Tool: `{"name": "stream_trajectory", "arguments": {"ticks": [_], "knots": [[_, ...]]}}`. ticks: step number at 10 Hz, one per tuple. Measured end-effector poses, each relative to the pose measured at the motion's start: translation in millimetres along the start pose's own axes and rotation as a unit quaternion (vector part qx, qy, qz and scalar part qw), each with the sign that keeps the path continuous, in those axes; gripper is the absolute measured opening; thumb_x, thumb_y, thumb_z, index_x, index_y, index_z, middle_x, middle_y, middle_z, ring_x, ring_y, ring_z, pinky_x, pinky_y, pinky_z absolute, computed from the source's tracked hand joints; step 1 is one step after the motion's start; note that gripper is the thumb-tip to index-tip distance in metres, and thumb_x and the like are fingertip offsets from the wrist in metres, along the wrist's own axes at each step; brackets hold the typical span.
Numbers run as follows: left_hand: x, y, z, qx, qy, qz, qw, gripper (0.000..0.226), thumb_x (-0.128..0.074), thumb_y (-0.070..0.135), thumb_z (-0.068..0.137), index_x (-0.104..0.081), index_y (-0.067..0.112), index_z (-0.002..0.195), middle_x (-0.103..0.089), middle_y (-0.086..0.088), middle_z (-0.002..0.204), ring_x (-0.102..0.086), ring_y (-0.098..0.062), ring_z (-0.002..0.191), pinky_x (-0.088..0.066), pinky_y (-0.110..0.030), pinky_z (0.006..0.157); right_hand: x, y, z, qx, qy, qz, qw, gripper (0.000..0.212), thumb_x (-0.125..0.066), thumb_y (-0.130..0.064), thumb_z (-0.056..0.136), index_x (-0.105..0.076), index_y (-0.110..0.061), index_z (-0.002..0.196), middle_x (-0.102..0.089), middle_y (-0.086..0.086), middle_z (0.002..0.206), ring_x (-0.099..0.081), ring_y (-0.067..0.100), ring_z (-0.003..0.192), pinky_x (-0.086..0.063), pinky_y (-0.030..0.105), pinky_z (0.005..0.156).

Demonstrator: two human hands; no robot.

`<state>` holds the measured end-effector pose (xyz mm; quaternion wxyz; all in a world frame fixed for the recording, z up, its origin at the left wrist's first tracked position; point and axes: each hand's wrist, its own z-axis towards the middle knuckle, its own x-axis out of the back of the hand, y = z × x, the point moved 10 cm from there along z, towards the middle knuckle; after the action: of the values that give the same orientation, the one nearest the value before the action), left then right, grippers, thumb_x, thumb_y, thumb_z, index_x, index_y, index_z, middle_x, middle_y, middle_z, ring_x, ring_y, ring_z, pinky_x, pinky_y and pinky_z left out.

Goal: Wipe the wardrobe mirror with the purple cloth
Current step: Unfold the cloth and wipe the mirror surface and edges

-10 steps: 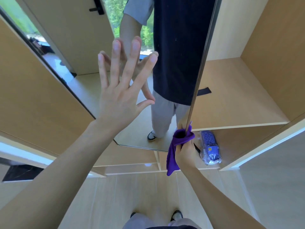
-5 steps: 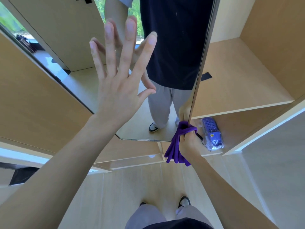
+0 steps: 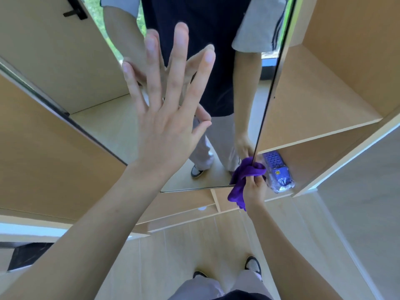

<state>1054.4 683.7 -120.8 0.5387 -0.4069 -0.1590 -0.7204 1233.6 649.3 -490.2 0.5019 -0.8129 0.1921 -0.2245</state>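
At centre frame: wardrobe mirror [image 3: 216, 118], a tall glass panel on an open wardrobe door, its dark edge running from one o'clock at the top down to the lower corner near four o'clock of centre. Reflection shows a person in a dark top, grey sleeves and pale trousers.

Item, left hand [image 3: 166, 118]: raised flat toward the glass at about eleven o'clock of centre, palm forward, fingers [image 3: 180, 61] spread wide and holding nothing; its reflection meets it at the fingertips, though actual contact with the glass cannot be told.

Item, right hand [image 3: 254, 188]: low, at about four o'clock of centre, fingers closed in a fist round the purple cloth [image 3: 244, 178].

Item, purple cloth: bunched, its upper fold pressed to the mirror's lower right corner and wrapped over the edge; a loose tail hangs down toward six o'clock beside the wrist.

Item, blue packet [image 3: 278, 173]: clear-wrapped, lying in the lower wardrobe compartment just beside the right hand, at three o'clock of the cloth.

Item, shelf [image 3: 313, 109]: pale wood, above the packet, at two o'clock.

Item, floor [image 3: 177, 256]: light wood boards at six o'clock, two shoes upon it.
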Motion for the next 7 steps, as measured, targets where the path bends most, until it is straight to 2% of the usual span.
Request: {"name": "stream_trajectory", "arguments": {"ticks": [1, 2, 3, 4, 5, 6, 7], "knots": [[-7.6, 3.8, -19.6, -0.055, 0.029, 0.048, 0.997, 0.093, -0.069, 0.024, 0.088, -0.018, 0.021, 0.165, -0.017, -0.018, 0.170, -0.016, -0.049, 0.154, -0.001, -0.064, 0.123, -9.6, 13.1, -2.7, -0.030, -0.008, 0.069, 0.997, 0.023, -0.041, -0.017, 0.099, -0.062, -0.025, 0.095, -0.068, -0.012, 0.066, -0.056, 0.026, 0.066, -0.051, 0.024, 0.052], [-43.1, 4.4, -65.2, -0.124, -0.027, 0.083, 0.988, 0.088, -0.059, 0.020, 0.093, -0.011, 0.018, 0.166, 0.001, -0.014, 0.172, -0.004, -0.042, 0.158, 0.000, -0.063, 0.125, -24.4, 7.7, -6.8, -0.055, -0.026, 0.142, 0.988, 0.027, -0.039, -0.020, 0.095, -0.063, -0.010, 0.102, -0.071, 0.021, 0.089, -0.058, 0.025, 0.065, -0.050, 0.029, 0.059], [-72.4, 1.5, -108.8, -0.179, -0.086, 0.102, 0.975, 0.087, -0.055, 0.019, 0.090, -0.011, 0.013, 0.165, 0.004, -0.014, 0.173, -0.003, -0.038, 0.159, -0.001, -0.062, 0.126, -39.0, 12.7, -6.2, -0.104, -0.005, 0.261, 0.960, 0.031, -0.041, -0.021, 0.099, -0.060, -0.004, 0.117, -0.069, 0.028, 0.099, -0.068, 0.037, 0.081, -0.055, 0.033, 0.059], [-83.4, -4.8, -127.9, -0.201, -0.097, 0.099, 0.970, 0.084, -0.048, 0.021, 0.087, -0.017, 0.011, 0.165, -0.003, -0.014, 0.173, -0.005, -0.037, 0.159, 0.001, -0.060, 0.127, -54.6, 22.6, -9.1, -0.158, -0.004, 0.318, 0.935, 0.040, -0.040, -0.023, 0.100, -0.051, 0.004, 0.127, -0.059, 0.047, 0.096, -0.064, 0.063, 0.087, -0.045, 0.039, 0.056], [-91.4, -13.3, -137.1, -0.197, -0.107, 0.081, 0.971, 0.078, -0.040, 0.022, 0.089, -0.021, 0.011, 0.164, -0.005, -0.014, 0.173, -0.005, -0.037, 0.160, 0.003, -0.060, 0.126, -65.3, 26.6, -11.0, -0.194, 0.018, 0.334, 0.922, 0.046, -0.041, -0.031, 0.094, -0.057, 0.004, 0.119, -0.055, 0.049, 0.086, -0.058, 0.067, 0.071, -0.044, 0.036, 0.053], [-100.7, -16.3, -152.7, -0.205, -0.136, 0.072, 0.967, 0.081, -0.043, 0.021, 0.087, -0.021, 0.010, 0.164, -0.005, -0.014, 0.173, -0.005, -0.036, 0.160, 0.002, -0.061, 0.126, -78.5, 20.5, -23.0, -0.194, 0.055, 0.316, 0.927, 0.044, -0.041, -0.031, 0.096, -0.068, 0.003, 0.097, -0.059, 0.046, 0.089, -0.048, 0.044, 0.064, -0.042, 0.035, 0.051], [-109.2, -21.3, -171.8, -0.208, -0.163, 0.063, 0.962, 0.083, -0.046, 0.021, 0.086, -0.020, 0.009, 0.164, -0.005, -0.013, 0.173, -0.004, -0.034, 0.160, -0.001, -0.061, 0.127, -109.2, 16.0, -48.8, -0.201, 0.044, 0.281, 0.937, 0.035, -0.043, -0.028, 0.103, -0.071, -0.006, 0.102, -0.069, 0.019, 0.095, -0.059, 0.033, 0.084, -0.047, 0.041, 0.073]]}}
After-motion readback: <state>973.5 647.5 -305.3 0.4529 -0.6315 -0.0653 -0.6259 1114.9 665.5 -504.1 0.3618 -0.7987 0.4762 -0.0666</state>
